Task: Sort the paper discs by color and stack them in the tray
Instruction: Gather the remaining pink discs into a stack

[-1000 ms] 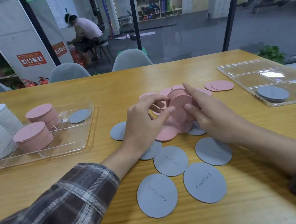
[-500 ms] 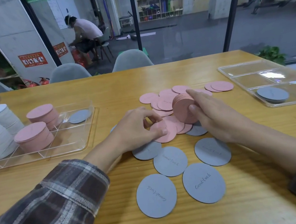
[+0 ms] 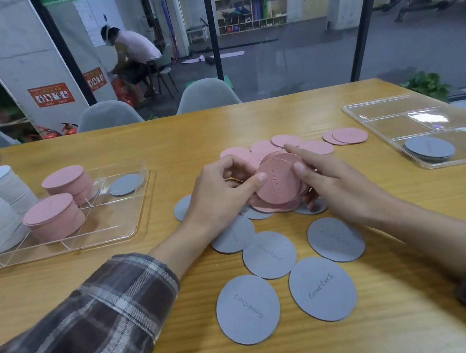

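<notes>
Both hands curl round one bundle of pink discs [image 3: 280, 184], held on edge above the loose pile. The left hand [image 3: 221, 189] pinches its near face with the thumb, and the right hand [image 3: 333, 183] wraps its far side. Better to tap the edges flush before carrying it to the left tray [image 3: 107, 218]. Grey discs [image 3: 321, 287] litter the wooden table [image 3: 165, 143]; grey chairs [image 3: 206, 95] stand behind.

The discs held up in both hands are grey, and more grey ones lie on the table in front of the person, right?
No. The head view shows the left hand and right hand holding pink discs, not grey. Grey discs do lie on the table nearer the person.
</notes>
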Tool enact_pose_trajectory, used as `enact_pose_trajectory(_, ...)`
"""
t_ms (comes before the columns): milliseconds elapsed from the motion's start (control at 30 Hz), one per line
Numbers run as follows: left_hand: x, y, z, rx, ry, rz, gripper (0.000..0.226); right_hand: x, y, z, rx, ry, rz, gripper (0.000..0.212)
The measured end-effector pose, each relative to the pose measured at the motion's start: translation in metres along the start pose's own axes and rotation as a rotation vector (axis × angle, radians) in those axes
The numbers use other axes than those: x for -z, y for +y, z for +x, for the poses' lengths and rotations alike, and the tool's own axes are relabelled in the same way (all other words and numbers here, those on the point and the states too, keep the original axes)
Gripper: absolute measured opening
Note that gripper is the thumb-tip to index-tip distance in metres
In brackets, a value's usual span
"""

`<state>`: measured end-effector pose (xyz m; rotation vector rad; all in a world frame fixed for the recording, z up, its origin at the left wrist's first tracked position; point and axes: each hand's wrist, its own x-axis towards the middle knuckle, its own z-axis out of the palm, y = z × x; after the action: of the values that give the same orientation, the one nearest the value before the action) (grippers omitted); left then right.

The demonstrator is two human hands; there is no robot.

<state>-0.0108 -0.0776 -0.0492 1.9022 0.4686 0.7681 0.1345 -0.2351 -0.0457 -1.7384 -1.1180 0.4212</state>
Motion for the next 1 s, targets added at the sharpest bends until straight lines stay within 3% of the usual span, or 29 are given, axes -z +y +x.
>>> enact_pose_trajectory(567, -0.01, 0.01, -0.007, -0.111, 0.077, 0.163, 0.023, 0.003, -0.005, -0.003, 0.116, -0.018, -0.366, 0.056)
enact_pose_trajectory(767, 0.0, -0.012, -0.003, -0.162, -0.08, 0.559, 0.035, 0.017, -0.003, 0.001, 0.076, 0.024, -0.552, 0.06)
enact_pose_trajectory(1000, 0.002, -0.009, -0.005, -0.152, -0.11, 0.545, 0.036, 0.017, 0.003, 0.0, 0.063, -0.041, -0.642, 0.054)
